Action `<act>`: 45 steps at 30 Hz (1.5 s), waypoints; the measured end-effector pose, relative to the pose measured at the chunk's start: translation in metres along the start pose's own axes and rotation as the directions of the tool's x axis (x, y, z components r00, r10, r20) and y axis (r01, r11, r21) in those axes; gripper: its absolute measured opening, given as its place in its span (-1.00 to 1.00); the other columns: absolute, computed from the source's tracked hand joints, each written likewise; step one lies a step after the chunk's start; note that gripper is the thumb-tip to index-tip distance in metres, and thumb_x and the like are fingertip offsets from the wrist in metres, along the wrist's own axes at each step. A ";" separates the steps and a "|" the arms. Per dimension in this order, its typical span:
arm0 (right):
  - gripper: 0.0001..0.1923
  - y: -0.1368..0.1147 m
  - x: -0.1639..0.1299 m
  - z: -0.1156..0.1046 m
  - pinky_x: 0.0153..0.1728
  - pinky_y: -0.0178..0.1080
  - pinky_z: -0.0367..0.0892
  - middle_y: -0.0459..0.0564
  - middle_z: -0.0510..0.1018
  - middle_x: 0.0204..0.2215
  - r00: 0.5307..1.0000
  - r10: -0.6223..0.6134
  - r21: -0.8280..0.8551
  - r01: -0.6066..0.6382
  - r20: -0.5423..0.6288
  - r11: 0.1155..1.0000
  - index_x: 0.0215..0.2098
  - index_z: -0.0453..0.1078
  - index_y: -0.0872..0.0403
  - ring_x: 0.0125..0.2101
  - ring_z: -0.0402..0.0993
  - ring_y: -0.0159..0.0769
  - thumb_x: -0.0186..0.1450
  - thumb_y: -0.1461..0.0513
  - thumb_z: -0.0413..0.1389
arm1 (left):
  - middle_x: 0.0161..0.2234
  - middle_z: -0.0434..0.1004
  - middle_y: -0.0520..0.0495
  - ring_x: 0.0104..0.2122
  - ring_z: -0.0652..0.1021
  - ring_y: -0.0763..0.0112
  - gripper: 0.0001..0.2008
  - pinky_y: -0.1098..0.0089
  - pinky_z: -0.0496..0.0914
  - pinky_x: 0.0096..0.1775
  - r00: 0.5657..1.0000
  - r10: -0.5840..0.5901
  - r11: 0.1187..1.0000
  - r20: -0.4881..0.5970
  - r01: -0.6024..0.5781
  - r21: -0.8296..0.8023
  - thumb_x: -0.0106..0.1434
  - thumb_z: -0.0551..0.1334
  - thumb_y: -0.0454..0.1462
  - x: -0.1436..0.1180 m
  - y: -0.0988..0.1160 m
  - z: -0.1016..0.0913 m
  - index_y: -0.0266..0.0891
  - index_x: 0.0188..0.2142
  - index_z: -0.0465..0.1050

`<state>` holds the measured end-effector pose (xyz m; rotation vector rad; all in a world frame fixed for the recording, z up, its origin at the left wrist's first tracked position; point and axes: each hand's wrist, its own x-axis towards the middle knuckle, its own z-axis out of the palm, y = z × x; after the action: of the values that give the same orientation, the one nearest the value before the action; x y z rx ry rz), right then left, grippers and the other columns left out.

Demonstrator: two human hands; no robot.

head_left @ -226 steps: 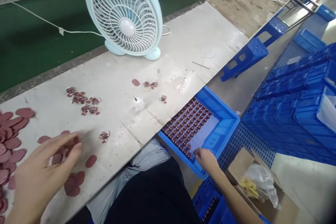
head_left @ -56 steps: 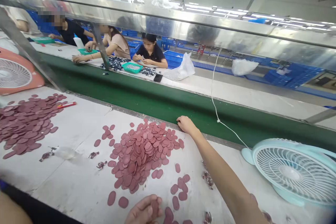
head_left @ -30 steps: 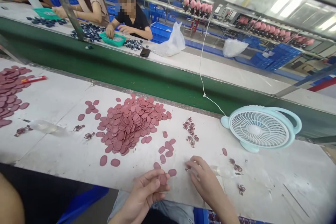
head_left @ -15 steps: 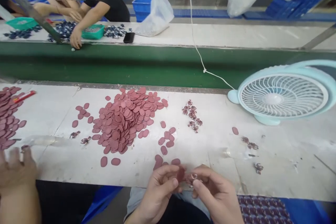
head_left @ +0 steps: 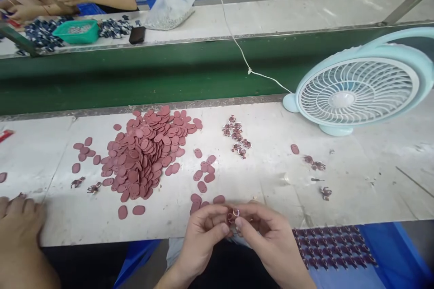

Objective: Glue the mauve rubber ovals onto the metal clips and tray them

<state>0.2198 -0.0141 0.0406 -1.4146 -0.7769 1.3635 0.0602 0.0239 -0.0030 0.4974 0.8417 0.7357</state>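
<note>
I see a pale blue fan (head_left: 357, 92), left of the fan a white cord (head_left: 249, 71), farther left beyond the fan a plastic bag (head_left: 173, 1), a dark case (head_left: 137, 35), a green basket (head_left: 83, 38)

Pile of discs (head_left: 142, 158) on a table (head_left: 271, 144). Right of the pile, small parts (head_left: 237, 135); farther right, a fan (head_left: 362, 86). Behind the pile, on a second table (head_left: 271, 13), a basket (head_left: 75, 34) and a bag (head_left: 172, 4). Right of it and nearer, a crate (head_left: 403, 253).

At six o'clock we wear a dark, black-looking cloth garment (head_left: 233, 267), with pale blue-grey, denim-like trousers (head_left: 174, 253) showing towards seven. Our left hand (head_left: 202, 241) and right hand (head_left: 271, 244) are bare.
</note>
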 end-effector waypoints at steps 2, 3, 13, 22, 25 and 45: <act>-0.77 0.001 0.000 -0.001 -0.20 -0.18 0.57 0.06 0.65 -0.17 1.000 0.001 -0.004 -0.001 0.016 1.000 -0.05 0.60 -0.04 -0.22 0.62 -0.19 0.35 0.13 0.23 | -0.23 0.69 -0.10 -0.27 0.63 0.27 -0.82 0.32 0.52 -0.24 1.000 0.019 1.000 0.011 -0.019 -0.016 0.08 0.50 -0.32 0.000 0.001 0.002 -0.20 -0.32 0.59; -0.77 0.001 0.000 -0.002 -0.16 -0.16 0.57 0.07 0.65 -0.14 1.000 -0.002 -0.015 0.003 0.023 1.000 -0.04 0.60 -0.05 -0.19 0.61 -0.17 0.36 0.13 0.22 | -0.24 0.69 -0.09 -0.27 0.63 0.26 -0.85 0.30 0.52 -0.22 1.000 0.024 1.000 0.017 -0.023 -0.014 0.09 0.50 -0.31 0.000 0.001 0.003 -0.21 -0.37 0.57; -0.81 -0.002 -0.004 0.002 -0.11 -0.12 0.58 0.07 0.65 -0.12 1.000 -0.001 0.037 0.000 0.011 0.999 -0.11 0.60 -0.03 -0.14 0.63 -0.13 0.35 0.12 0.23 | -0.21 0.68 -0.15 -0.10 0.61 0.05 -0.90 0.12 0.49 -0.04 0.998 0.062 0.998 -0.005 -0.062 0.012 0.12 0.47 -0.29 -0.005 0.000 0.008 -0.22 -0.49 0.64; -0.80 0.001 -0.008 0.007 -0.03 -0.07 0.55 0.07 0.65 -0.10 0.999 -0.028 0.095 0.031 -0.028 0.995 -0.06 0.59 -0.05 -0.10 0.60 -0.13 0.37 0.14 0.22 | -0.22 0.68 -0.16 -0.13 0.62 0.06 -0.90 0.15 0.50 -0.11 0.996 0.093 0.994 0.012 -0.094 0.050 0.14 0.46 -0.27 -0.005 0.003 0.009 -0.22 -0.47 0.64; -0.79 0.004 -0.010 0.002 -0.07 -0.11 0.57 0.05 0.65 -0.10 0.999 0.000 0.124 0.004 -0.033 0.992 -0.06 0.59 -0.07 -0.18 0.61 -0.19 0.35 0.14 0.24 | -0.16 0.67 -0.15 -0.16 0.63 0.10 -0.91 0.16 0.52 -0.13 0.995 0.103 0.992 0.008 -0.104 0.069 0.17 0.43 -0.30 -0.004 0.000 0.009 -0.21 -0.45 0.62; -0.70 0.064 -0.060 -0.109 -0.41 -0.27 0.57 0.09 0.69 -0.28 0.866 0.126 0.307 0.033 -0.484 0.951 -0.17 0.61 0.03 -0.34 0.64 -0.17 0.14 0.14 0.43 | 0.04 0.60 -0.22 0.05 0.54 0.02 -0.75 0.09 0.33 0.16 0.833 0.418 -0.267 0.363 -0.270 0.925 0.32 0.22 -0.15 0.110 0.110 -0.025 -0.20 -0.16 0.61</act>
<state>0.3041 -0.1128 -0.0114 -1.4494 -0.1770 1.0244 0.0473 0.1807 0.0007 2.3578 1.3098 0.4455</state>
